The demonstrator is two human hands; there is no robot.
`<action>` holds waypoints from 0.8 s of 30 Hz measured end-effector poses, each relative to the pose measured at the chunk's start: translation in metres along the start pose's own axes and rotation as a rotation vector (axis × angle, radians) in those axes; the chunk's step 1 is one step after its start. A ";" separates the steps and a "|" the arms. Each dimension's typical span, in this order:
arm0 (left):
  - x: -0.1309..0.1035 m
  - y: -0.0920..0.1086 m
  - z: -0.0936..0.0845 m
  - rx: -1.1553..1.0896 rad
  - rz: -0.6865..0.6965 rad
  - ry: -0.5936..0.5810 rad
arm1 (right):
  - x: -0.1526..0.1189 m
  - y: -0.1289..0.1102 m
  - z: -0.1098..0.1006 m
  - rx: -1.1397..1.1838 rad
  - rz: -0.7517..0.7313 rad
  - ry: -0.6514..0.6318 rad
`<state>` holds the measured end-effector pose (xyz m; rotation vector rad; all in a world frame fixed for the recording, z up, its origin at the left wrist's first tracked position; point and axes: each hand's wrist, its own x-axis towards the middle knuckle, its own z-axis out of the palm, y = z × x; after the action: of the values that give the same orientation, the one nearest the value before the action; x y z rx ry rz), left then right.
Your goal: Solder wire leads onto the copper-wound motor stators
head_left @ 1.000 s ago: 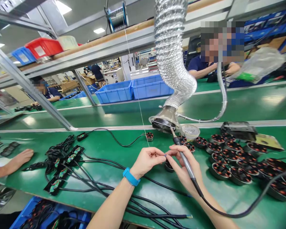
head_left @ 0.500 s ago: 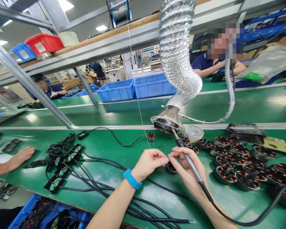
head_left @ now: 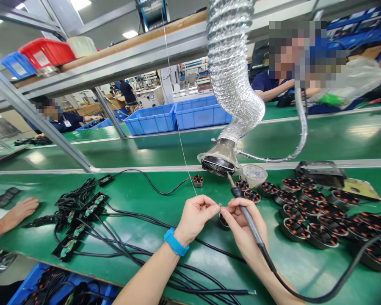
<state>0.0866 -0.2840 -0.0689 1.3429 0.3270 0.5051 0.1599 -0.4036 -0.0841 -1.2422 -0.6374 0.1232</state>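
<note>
The left hand (head_left: 197,216) and right hand (head_left: 248,222) pinch, thumb to forefinger, at one tiny wire end (head_left: 220,205); one soldering iron (head_left: 251,222) lies across the right. One thin strand (head_left: 182,148) reaches the left hand. Right, over a dozen round coil parts (head_left: 294,228) crowd together. Farther, one silver duct (head_left: 235,67) hangs; beyond, left, stand two blue bins (head_left: 150,120).

Below the silver duct (head_left: 233,63), whose top is cut off, the left hand (head_left: 193,218) pinches a tiny piece (head_left: 220,205) too small to identify. Fingers of the right hand (head_left: 241,228), which holds a soldering iron (head_left: 250,220), partly hide a dark round part (head_left: 223,222). Left of the duct, the upper edge crops a spool (head_left: 153,13); far lower left, the bottom edge crops a blue bin (head_left: 27,283). Right of the duct, pixelation masks a person's (head_left: 273,88) head.
</note>
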 end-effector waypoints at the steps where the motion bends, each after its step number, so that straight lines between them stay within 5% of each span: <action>1: 0.000 0.000 0.000 0.005 0.004 0.000 | -0.001 0.000 0.001 0.001 -0.003 0.000; 13: -0.004 -0.001 -0.002 0.217 0.076 -0.100 | 0.000 0.003 -0.006 0.017 0.042 -0.062; 18: -0.007 0.005 -0.005 0.502 0.176 -0.183 | 0.002 0.002 -0.013 -0.045 0.028 -0.164; 24: -0.007 0.007 -0.008 0.509 0.110 -0.318 | 0.002 -0.003 -0.019 -0.226 -0.104 -0.291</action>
<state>0.0751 -0.2802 -0.0643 1.9152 0.1198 0.2980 0.1708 -0.4200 -0.0834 -1.4188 -0.9885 0.1494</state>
